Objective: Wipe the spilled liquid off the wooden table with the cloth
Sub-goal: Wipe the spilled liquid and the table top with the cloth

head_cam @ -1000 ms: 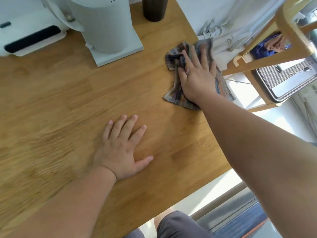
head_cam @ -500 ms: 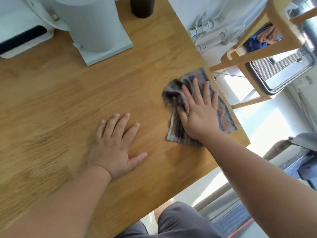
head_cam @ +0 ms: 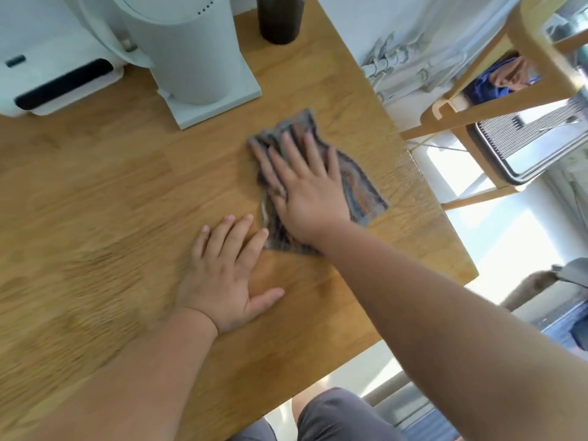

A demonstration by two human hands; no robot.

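Observation:
A crumpled plaid cloth [head_cam: 359, 189] in grey, blue and orange lies on the wooden table [head_cam: 111, 202], right of centre. My right hand [head_cam: 305, 189] presses flat on the cloth with its fingers spread, covering its middle. My left hand [head_cam: 227, 275] rests flat on the bare wood just to the left and nearer to me, its fingertips almost touching the cloth's lower edge. No liquid shows on the wood; the picture is blurred by motion.
A white cylindrical appliance [head_cam: 187, 55] on a square base stands at the back. A white device [head_cam: 47, 71] is at the back left, a dark bottle [head_cam: 280, 19] behind. The table's right edge [head_cam: 423, 192] is close to the cloth. A wooden chair [head_cam: 496, 71] stands beyond it.
My right hand has dragged the cloth from the table's far right edge toward me and leftward, ending next to my left hand. The left hand has stayed in place.

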